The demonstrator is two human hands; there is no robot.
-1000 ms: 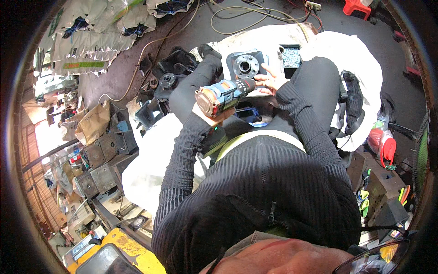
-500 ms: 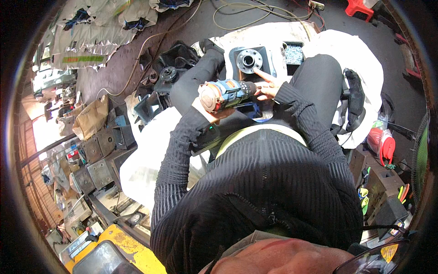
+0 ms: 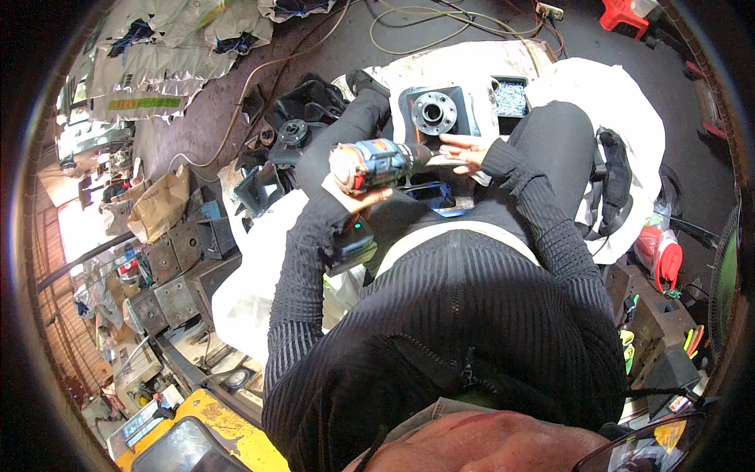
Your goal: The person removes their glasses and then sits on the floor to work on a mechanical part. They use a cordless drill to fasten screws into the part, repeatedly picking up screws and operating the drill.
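Note:
My left hand (image 3: 355,198) grips a blue and orange cordless drill (image 3: 376,164), held level with its nose pointing right. My right hand (image 3: 462,151) sits at the drill's tip, fingers spread, touching the chuck or bit end. Just beyond both hands lies a dark square metal plate with a round flanged hub (image 3: 434,111) on a white cloth (image 3: 613,94) between my knees. A small black tray of silvery screws (image 3: 511,96) rests to the right of the plate. My black sleeves and torso hide the ground below the drill.
Black moulded parts and a round disc (image 3: 292,132) lie left of my knee. Grey metal blocks (image 3: 177,259) are stacked at the left. Cables (image 3: 440,31) run across the floor at the top. A red container (image 3: 659,253) stands at the right, printed sacks (image 3: 157,71) at upper left.
The drill and my left hand have dropped slightly toward me and left. My right hand has come off the hub plate to the drill's tip.

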